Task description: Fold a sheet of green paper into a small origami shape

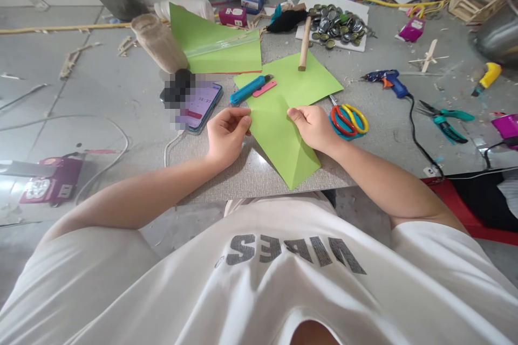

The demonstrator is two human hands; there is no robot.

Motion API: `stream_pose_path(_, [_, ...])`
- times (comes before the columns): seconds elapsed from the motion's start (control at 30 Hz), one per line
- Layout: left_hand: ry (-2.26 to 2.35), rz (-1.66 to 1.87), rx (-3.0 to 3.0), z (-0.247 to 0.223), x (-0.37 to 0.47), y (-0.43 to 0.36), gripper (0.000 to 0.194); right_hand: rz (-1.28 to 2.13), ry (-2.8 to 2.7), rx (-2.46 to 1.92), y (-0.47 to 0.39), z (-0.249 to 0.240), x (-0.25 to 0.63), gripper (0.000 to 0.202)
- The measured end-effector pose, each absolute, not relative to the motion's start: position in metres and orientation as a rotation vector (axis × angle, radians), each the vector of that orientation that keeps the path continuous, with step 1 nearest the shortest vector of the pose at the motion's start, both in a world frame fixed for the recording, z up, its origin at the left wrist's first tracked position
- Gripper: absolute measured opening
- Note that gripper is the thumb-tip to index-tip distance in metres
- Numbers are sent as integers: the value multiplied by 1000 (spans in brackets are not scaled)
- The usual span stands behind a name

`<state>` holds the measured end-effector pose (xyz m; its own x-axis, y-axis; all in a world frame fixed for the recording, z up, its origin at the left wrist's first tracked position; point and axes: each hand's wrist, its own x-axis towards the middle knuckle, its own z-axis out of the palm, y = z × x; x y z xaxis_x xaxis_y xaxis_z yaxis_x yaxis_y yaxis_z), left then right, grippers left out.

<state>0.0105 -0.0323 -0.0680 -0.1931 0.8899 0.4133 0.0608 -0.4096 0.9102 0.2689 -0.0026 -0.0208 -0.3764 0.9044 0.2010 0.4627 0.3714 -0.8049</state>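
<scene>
A creased sheet of green paper (279, 137) is held between my two hands near the table's front edge, its lower corner pointing toward me. My left hand (229, 132) pinches its left edge between thumb and fingers. On the other side, my right hand (315, 126) grips the sheet with the thumb on top. Just beyond lies another green sheet (319, 81), with a blue utility knife (251, 89) and a small pink strip (264, 89) by its left part. Scissors (348, 120) with red and yellow handles rest right beside my right hand.
Left of my hands lies a phone (202, 105). Farther back are a green folder (218, 48), a wooden stick (305, 46) and a heap of bottle caps (338, 24). To the right lie a glue gun (388, 82), pliers (445, 118) and a yellow cutter (488, 78).
</scene>
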Motion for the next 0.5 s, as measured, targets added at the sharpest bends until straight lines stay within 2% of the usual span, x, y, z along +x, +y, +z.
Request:
stream_pose_path(0.13, [1157,1712,1429,-69,7,-27,25,912,-1995,-1095,-3,-15,270,93])
stream_pose_path(0.27, [1186,1717,1430,-70,4,-24,19,863,-2031,-1162,-2,-15,272,94])
stream_pose_path(0.37, [1185,1732,1434,-70,4,-23,22,852,-2049,-1218,-1,-16,273,93])
stream_pose_path(0.5, [1228,1773,1385,-71,3,-18,23,928,-2052,-1194,2,-15,276,78])
